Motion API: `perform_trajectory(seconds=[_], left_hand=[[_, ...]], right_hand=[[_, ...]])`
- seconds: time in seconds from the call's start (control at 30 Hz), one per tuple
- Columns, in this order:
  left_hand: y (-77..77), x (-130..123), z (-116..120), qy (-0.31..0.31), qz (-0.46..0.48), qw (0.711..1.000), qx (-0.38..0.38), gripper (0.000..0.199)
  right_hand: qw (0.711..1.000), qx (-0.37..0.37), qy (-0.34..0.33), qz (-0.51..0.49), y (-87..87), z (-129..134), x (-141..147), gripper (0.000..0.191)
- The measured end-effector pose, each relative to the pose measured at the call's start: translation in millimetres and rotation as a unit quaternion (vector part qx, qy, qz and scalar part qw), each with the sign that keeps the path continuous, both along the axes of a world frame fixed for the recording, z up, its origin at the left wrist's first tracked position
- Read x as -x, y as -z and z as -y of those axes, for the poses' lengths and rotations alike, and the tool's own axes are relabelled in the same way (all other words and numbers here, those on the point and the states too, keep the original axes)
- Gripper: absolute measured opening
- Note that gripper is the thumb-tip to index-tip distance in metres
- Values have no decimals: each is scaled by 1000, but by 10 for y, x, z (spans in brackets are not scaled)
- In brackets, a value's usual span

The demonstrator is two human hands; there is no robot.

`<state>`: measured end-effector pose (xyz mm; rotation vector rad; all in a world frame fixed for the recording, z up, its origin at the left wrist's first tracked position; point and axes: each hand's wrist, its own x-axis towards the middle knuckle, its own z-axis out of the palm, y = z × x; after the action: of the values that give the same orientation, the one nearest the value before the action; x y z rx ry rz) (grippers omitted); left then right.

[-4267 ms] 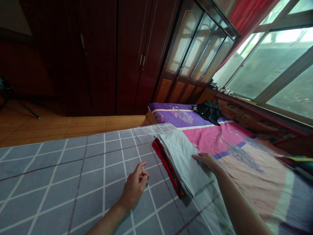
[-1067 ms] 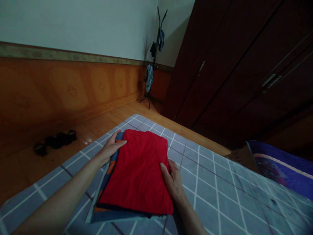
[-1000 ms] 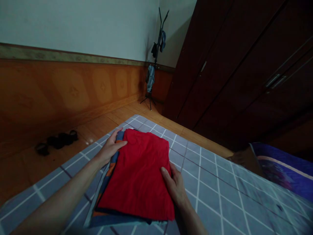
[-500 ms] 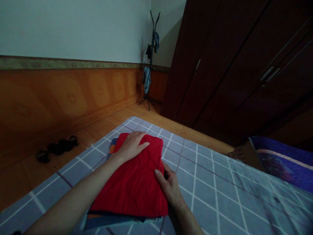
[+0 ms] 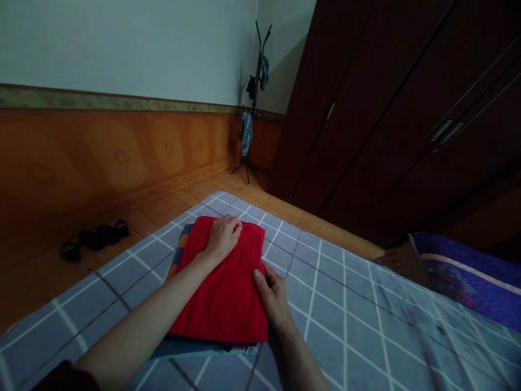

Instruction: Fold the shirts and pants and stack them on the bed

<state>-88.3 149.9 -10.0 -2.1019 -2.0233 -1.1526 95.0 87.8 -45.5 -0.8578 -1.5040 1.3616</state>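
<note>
Gray sheeting (image 5: 342,309), checked with white and dark lines, is spread across the lower half of the dim room. Upon it a folded red cloth (image 5: 228,309) is laid flat. At the cloth's twelve o'clock, the fingers of the left hand (image 5: 223,238) are curled down against its top; whether any fabric is pinched cannot be told. At three o'clock the red edge is gripped by the right hand (image 5: 277,301), thumb on top, fingers bent at the side. Beneath the red cloth, blue-and-orange fabric (image 5: 179,252) is exposed at ten o'clock. A dark sleeve (image 5: 67,376) is seen toward eight. Farther out, dark footwear (image 5: 97,237) is set on the floor past nine o'clock, a coat rack (image 5: 257,81) is stood just past twelve, a dark-red wardrobe (image 5: 366,108) is placed between one and two, and purple bedding (image 5: 464,277) is visible at three.
</note>
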Motion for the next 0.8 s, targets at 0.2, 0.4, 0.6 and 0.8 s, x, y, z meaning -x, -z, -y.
perform_trajectory(seconds=[0.2, 0.4, 0.6, 0.8], left_hand=[[55, 2, 49, 21, 39, 999, -8, 8], [85, 41, 8, 23, 140, 989, -32, 13], [2, 117, 11, 37, 254, 965, -47, 25], [-46, 118, 53, 110, 284, 952, 24, 26]], right_hand=[[999, 19, 11, -23, 22, -19, 5, 41], [998, 46, 14, -42, 43, -23, 11, 43], [998, 54, 21, -38, 74, -44, 16, 40], [997, 61, 24, -44, 82, -62, 22, 38]])
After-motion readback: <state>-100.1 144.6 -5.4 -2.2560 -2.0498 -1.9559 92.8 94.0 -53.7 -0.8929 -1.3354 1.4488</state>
